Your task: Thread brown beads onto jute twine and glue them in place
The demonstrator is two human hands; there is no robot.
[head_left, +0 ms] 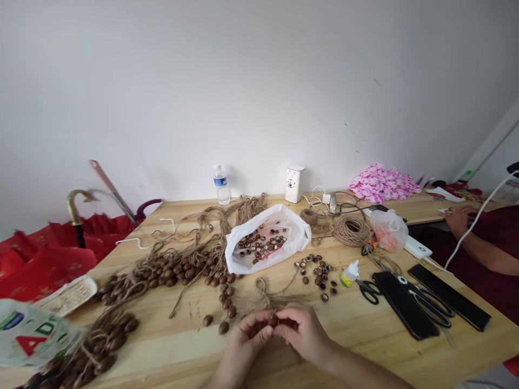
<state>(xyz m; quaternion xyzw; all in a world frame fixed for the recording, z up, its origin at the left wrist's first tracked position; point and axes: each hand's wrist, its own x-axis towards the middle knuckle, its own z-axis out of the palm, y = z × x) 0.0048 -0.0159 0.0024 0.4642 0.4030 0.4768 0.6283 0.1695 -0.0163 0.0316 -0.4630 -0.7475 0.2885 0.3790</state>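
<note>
My left hand (252, 336) and my right hand (302, 330) meet near the front middle of the table, thumbs and fingertips pinching one small brown nut shell (273, 320) between them. Just beyond my fingers lies looped brown twine (263, 289) with loose strands spreading right. Some twine also hangs below my hands. Behind it sits an open white plastic bag (239, 265) holding many half shells. Loose half shells (320, 271) lie right of the bag, beside a small glue bottle (350, 274). Bunches of brown nuts on twine (170, 270) spread to the left.
Black-handled scissors (432, 305), a black phone (401, 305), and a twine coil (351, 231) lie at right. A water bottle (221, 185) and white box (294, 184) stand near the wall. Another person's hand (458, 219) is at far right. Red umbrellas (36, 256) are left.
</note>
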